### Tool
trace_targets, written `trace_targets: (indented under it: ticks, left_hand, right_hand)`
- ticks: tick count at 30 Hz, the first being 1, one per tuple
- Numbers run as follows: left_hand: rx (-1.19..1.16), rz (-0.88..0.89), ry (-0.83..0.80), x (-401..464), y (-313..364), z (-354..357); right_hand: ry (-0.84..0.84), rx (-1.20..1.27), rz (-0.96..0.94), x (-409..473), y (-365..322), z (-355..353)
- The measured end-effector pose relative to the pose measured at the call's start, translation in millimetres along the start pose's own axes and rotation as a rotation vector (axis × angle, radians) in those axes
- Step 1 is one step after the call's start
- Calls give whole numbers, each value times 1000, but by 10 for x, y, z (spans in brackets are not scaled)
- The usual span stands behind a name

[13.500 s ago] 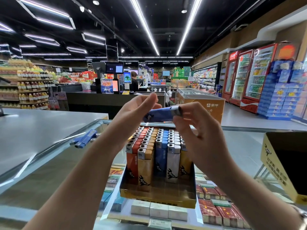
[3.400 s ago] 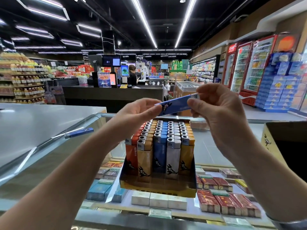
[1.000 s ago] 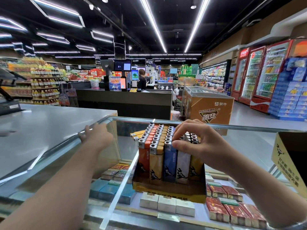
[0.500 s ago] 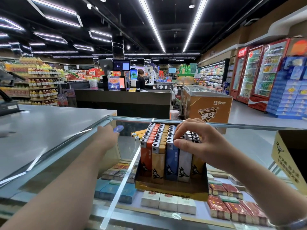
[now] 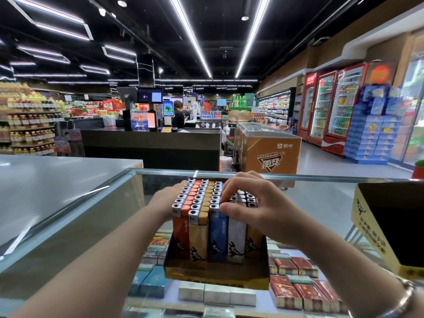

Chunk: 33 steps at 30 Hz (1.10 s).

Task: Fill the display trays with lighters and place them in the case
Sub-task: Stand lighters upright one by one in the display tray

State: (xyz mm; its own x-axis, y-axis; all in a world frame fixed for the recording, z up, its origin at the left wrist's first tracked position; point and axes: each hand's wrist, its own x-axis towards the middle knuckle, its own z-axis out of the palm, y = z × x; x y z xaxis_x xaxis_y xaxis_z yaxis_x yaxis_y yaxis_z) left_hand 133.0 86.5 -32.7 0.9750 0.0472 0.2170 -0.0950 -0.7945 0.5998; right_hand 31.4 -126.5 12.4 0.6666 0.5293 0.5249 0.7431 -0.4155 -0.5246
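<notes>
Centre frame, my left hand (image 5: 168, 199) braces the tray (image 5: 218, 275) side; right hand (image 5: 254, 206), fingers curled, presses lighters (image 5: 202, 210) level.

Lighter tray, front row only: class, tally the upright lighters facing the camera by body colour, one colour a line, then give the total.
Orange plastic lighter: 1
Tan-gold plastic lighters: 2, the second partly behind the right hand
Blue plastic lighter: 1
White plastic lighter: 1
Total: 5
</notes>
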Motion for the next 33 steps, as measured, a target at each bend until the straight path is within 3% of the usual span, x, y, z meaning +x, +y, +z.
trace_targets:
  ticks: [3, 9, 20, 27, 33]
  left_hand:
    - [382, -4, -9, -94, 39, -34]
    - [472, 42, 15, -156, 24, -64]
    - [333, -119, 1, -132, -197, -164]
    - [87, -207, 4, -82, -267, -213]
    - [292, -193, 53, -125, -194, -217]
  right_hand:
    - [3, 5, -2, -1, 4, -5]
    - [-41, 32, 29, 18, 19, -64]
    - [-69, 86, 58, 49, 16, -141]
    - [-80, 73, 109, 46, 58, -208]
    - [-65, 71, 113, 41, 68, -194]
